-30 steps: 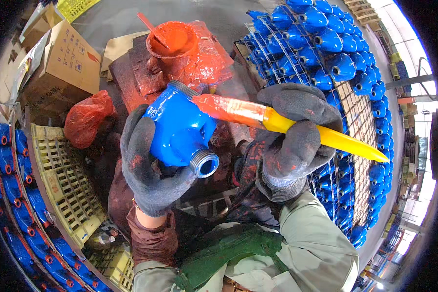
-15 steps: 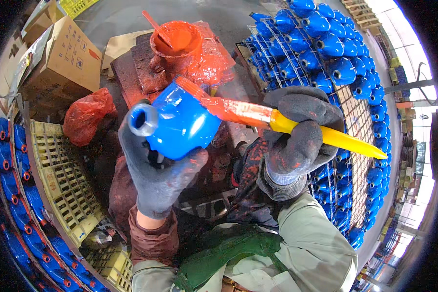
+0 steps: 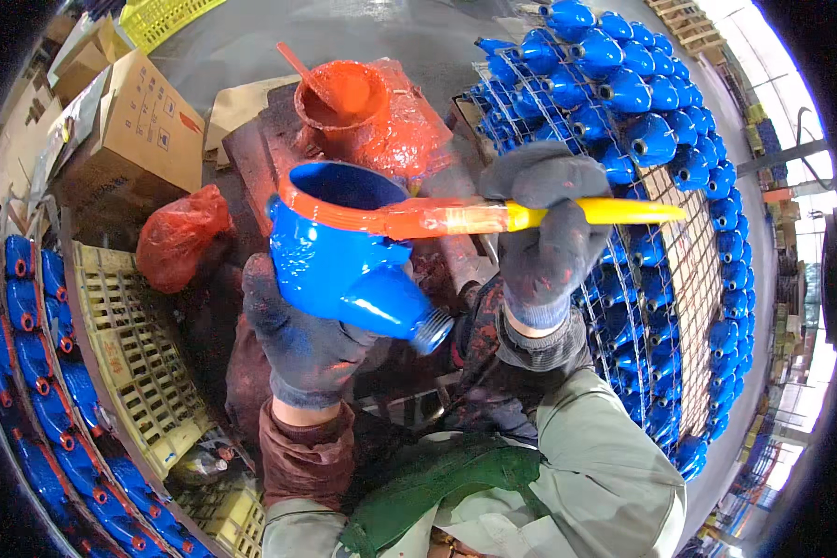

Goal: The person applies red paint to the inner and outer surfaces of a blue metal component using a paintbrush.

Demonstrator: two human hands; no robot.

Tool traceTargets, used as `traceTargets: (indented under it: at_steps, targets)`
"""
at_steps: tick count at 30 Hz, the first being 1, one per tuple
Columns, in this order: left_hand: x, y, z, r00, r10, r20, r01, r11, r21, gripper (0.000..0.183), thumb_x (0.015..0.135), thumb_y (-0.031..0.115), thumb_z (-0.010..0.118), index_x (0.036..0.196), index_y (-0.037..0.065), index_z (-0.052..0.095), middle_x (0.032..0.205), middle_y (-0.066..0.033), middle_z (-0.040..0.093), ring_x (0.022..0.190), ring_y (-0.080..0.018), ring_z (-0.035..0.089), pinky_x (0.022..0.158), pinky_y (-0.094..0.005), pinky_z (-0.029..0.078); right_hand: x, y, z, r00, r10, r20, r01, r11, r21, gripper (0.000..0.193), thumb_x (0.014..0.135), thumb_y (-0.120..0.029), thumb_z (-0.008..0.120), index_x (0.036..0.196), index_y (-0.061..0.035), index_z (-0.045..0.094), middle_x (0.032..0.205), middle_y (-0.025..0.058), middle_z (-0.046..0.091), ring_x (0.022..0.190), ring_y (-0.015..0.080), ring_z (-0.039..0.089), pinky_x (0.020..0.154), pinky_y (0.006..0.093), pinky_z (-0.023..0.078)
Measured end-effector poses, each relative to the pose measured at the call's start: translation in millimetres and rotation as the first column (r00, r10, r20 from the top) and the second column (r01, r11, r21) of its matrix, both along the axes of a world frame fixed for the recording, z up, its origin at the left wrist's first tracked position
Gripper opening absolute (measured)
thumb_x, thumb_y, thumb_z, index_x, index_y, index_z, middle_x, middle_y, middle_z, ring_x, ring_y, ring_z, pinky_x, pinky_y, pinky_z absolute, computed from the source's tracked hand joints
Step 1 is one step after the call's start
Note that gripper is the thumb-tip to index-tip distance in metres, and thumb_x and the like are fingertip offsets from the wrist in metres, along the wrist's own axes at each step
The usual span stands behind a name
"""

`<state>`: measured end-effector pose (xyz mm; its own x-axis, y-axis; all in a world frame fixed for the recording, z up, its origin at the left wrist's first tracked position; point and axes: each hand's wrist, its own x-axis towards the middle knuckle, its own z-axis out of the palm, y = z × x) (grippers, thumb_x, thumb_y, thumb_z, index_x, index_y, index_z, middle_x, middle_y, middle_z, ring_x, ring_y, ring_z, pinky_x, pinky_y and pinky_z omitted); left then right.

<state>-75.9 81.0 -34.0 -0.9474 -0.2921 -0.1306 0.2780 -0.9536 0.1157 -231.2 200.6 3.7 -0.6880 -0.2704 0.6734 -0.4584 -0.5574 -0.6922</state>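
Turned blue fitting (image 3: 330, 270) between hands (image 3: 316, 358)

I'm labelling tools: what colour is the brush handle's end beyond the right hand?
The handle end is yellow, seen best in the head view.

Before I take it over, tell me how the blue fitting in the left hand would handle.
The blue fitting may be slippery: its coating looks glossy. It is probably stiff, given its threaded spout. Its rounded body might roll.

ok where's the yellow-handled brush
In the head view, the brush is right of centre in the right hand, its tip at the rim of the blue fitting in the left hand.
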Motion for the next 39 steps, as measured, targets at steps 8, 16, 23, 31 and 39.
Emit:
traceTargets:
  at_steps: [8, 16, 23, 31, 39]
  targets:
    - [-4, 7, 5, 0.901, -0.2, -0.385, 0.316, 0.911, 0.266, 0.101, 0.076, 0.065, 0.064, 0.145, 0.006, 0.023, 0.119, -0.0414, 0.046, 0.102, -0.0525, 0.055, 0.081, -0.06, 0.052, -33, -7, -28, 0.858, 0.459, 0.229, -0.436, 0.888, -0.146, 0.035, 0.089, -0.036, 0.061, 0.093, -0.0029, 0.052, 0.089, 0.0117, 0.052, 0.073, 0.0197, 0.05, 0.068, 0.0319, 0.046]
    - [-3, 37, 4, 0.949, -0.316, 0.019, 0.302, 0.922, 0.24, 0.093, 0.074, 0.077, 0.052, 0.135, 0.008, 0.04, 0.114, -0.0236, 0.058, 0.064, -0.0364, 0.062, 0.05, -0.0419, 0.055, -53, -19, -61, 0.328, 0.857, 0.396, -0.627, 0.512, -0.588, 0.023, 0.088, -0.022, 0.052, 0.101, -0.0042, 0.058, 0.1, 0.0146, 0.062, 0.09, 0.0273, 0.062, 0.083, 0.038, 0.052]
    - [-5, 60, -11, 0.788, -0.581, -0.205, 0.61, 0.783, 0.122, 0.114, 0.062, 0.09, 0.049, 0.133, 0.002, 0.041, 0.102, -0.0184, 0.061, 0.066, -0.0319, 0.061, 0.046, -0.0382, 0.053, -53, -21, -70, 0.117, 0.916, 0.384, -0.625, 0.368, -0.689, 0.022, 0.082, -0.024, 0.059, 0.097, -0.0079, 0.055, 0.097, 0.0095, 0.057, 0.089, 0.0278, 0.058, 0.083, 0.0384, 0.049]
    - [-39, 58, -20, 0.264, -0.759, -0.595, 0.964, 0.197, 0.176, 0.057, 0.096, 0.046, 0.041, 0.127, -0.001, 0.039, 0.099, -0.0377, 0.055, 0.064, -0.043, 0.063, 0.048, -0.0478, 0.056, -44, -24, -66, 0.052, 0.958, 0.281, -0.636, 0.248, -0.731, 0.021, 0.084, -0.025, 0.057, 0.097, -0.0092, 0.055, 0.096, 0.0091, 0.058, 0.092, 0.0285, 0.059, 0.083, 0.0391, 0.05]
    - [-25, 11, -29, 0.892, 0.302, 0.337, 0.053, 0.669, -0.741, 0.056, 0.087, 0.038, 0.067, 0.126, 0.002, 0.048, 0.117, -0.0118, 0.06, 0.1, -0.0195, 0.062, 0.084, -0.0316, 0.052, -52, -7, -60, 0.736, 0.531, 0.42, -0.509, 0.843, -0.175, 0.03, 0.094, -0.029, 0.055, 0.112, -0.0055, 0.056, 0.096, 0.0051, 0.061, 0.074, 0.0121, 0.058, 0.058, 0.0203, 0.043]
